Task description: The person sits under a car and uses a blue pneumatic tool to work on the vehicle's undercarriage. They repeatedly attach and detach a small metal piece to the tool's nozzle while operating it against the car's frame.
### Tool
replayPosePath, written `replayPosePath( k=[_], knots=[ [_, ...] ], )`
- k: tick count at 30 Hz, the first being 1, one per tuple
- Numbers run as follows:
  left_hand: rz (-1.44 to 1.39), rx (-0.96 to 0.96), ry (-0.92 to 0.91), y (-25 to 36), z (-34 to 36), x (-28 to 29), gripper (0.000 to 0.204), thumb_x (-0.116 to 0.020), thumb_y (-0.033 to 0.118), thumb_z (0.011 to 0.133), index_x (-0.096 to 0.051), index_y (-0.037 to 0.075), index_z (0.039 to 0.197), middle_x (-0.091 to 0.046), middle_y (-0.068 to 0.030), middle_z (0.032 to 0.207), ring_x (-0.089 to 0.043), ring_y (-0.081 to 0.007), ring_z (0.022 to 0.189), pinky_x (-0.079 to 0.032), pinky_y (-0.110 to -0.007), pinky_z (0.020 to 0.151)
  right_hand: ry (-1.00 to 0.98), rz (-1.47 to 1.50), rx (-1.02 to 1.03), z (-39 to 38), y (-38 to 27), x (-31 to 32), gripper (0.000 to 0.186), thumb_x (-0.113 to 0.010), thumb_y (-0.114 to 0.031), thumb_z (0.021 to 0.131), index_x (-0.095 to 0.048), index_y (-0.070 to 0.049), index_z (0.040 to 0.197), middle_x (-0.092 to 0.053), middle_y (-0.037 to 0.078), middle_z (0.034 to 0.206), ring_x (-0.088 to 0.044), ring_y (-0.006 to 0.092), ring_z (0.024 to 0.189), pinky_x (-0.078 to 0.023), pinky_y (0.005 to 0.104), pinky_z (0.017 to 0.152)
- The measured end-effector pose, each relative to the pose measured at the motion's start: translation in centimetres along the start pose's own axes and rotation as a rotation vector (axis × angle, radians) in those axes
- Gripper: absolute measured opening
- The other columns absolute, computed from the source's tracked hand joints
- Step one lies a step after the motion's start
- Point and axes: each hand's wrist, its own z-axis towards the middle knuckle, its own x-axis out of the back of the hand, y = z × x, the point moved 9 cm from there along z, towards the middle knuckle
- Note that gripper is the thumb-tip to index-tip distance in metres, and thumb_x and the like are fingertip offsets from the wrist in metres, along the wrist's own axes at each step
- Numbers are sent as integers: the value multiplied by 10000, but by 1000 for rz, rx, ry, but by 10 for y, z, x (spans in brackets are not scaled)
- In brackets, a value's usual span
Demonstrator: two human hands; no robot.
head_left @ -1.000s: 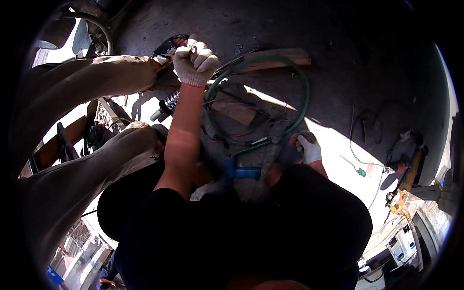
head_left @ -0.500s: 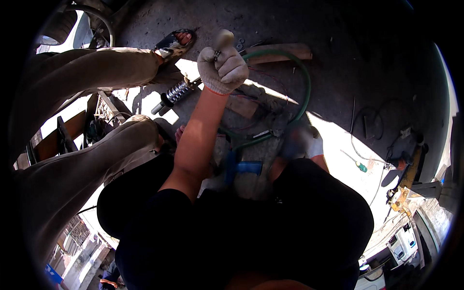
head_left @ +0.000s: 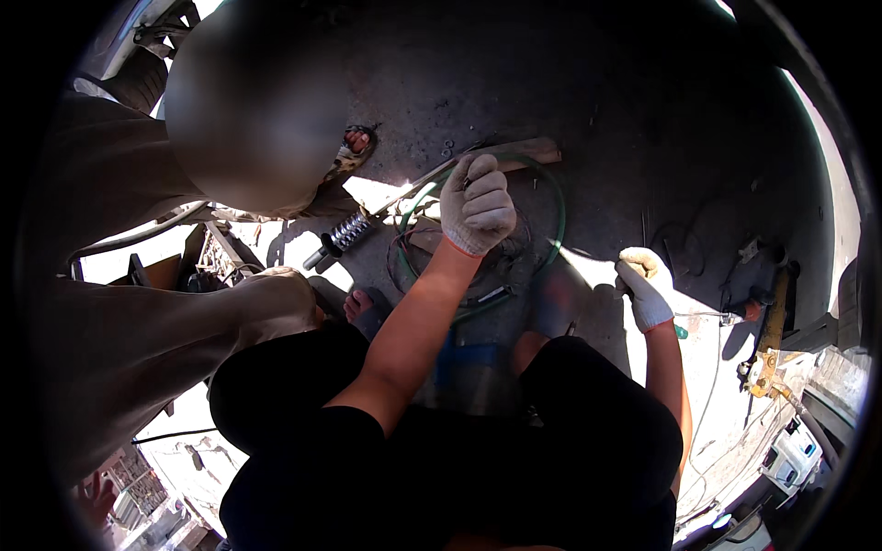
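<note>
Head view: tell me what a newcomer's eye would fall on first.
First, the pale-gloved left hand, fingers curled, near the middle, overlapping the green hose in the picture. Next, the right hand, also gloved, lower and farther right. Then the shiny coil spring, left of the hose.

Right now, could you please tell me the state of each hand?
Left hand: closed in a fist; whether it holds something small cannot be told.
Right hand: curled closed; whether it holds anything cannot be told.

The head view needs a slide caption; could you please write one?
Left gloved hand over a looped green hose, right gloved hand apart, both curled.
</note>
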Motion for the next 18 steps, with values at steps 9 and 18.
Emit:
replayPosePath(
  k=[9, 18],
  knots=[
    [405, 327, 723, -148, 24, -23, 268, -456, 283, 1087, -608, 77, 1007, -498, 10, 792, -429, -70, 640, -422, -214, 541, -171, -547, 337, -175, -262, -70, 163, -715, -37, 879, -684, 7, 1032, -682, 63, 828, -632, 107, 660, -529, 247, 602],
    [1101, 346, 992, -201, -16, -156, 426, -394, 456, 1087, -518, 119, 858, -429, 13, 680, -335, -87, 540, -282, -239, 456, -141, -423, 767, -243, -268, -151, 200, -732, -118, 886, -732, -1, 1048, -746, 98, 935, -710, 149, 877, -560, 277, 813]
  ],
)
